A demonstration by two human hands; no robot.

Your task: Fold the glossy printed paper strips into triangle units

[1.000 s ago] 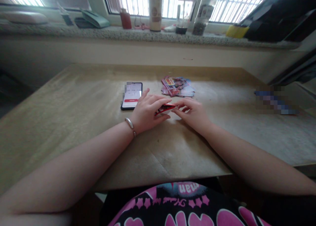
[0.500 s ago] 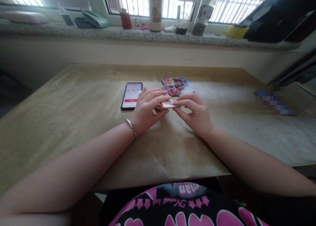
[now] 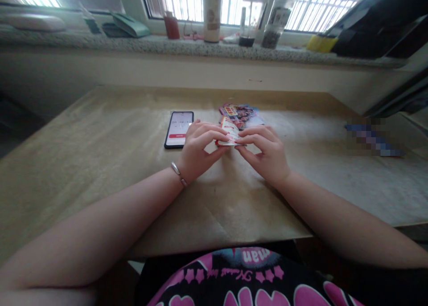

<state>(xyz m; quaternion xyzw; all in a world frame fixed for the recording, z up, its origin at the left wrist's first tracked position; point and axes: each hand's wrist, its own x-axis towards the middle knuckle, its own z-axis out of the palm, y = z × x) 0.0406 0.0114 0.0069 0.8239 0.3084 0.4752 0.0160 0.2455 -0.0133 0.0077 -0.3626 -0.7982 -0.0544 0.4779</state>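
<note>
Between my two hands is a small folded paper leaflet [image 3: 230, 128], white with red print and a red edge. My left hand [image 3: 203, 143] pinches its left side, thumb below and fingers on top. On its right side my right hand [image 3: 264, 150] grips the paper near the lower edge in the same way. The far part of the leaflet tilts up, and fingers hide some of it. Just behind it lies a loose stack of colourful printed leaflets [image 3: 245, 115] with a yellow price patch. A phone [image 3: 177, 130] showing a timer lies close to my left hand.
The wooden table [image 3: 100, 163] stretches to the wall. A blurred blue item [image 3: 374, 140] lies at the right. Along the granite windowsill [image 3: 150, 43] stand a red bottle [image 3: 171, 26], a tall pale bottle [image 3: 211, 18], a clear container [image 3: 274, 27] and a yellow item [image 3: 321, 43].
The leaflet's far part has risen, so more of its white and red face shows. Both hands have stayed in nearly the same place.
</note>
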